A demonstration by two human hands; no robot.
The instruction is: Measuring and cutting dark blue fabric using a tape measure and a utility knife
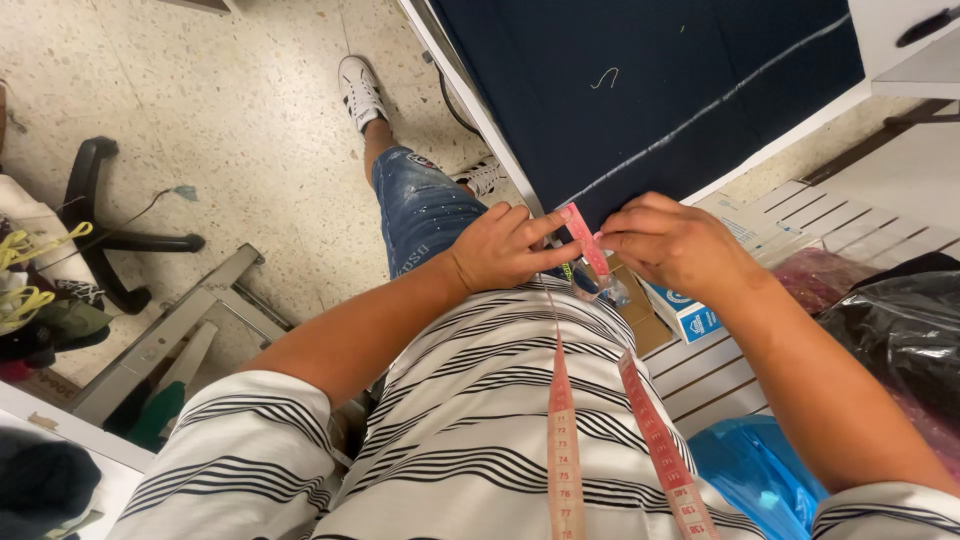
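Observation:
A pink measuring tape (586,240) hangs from my neck down my striped shirt. Its upper end is pinched between my left hand (505,248) and my right hand (672,245), fingertips meeting at the near edge of a dark navy cloth (650,90). The cloth lies flat on a white table (470,100) and carries a pale chalk line (700,110) running diagonally. A second length of the tape (655,440) runs down my front. A small clear object sits just under my fingers; I cannot tell what it is.
A small cardboard box with a blue label (690,318) sits under the table edge. A blue plastic bag (755,470) and a black bag (900,340) lie at the right. An office chair base (110,230) and metal frame (170,335) stand left on the speckled floor.

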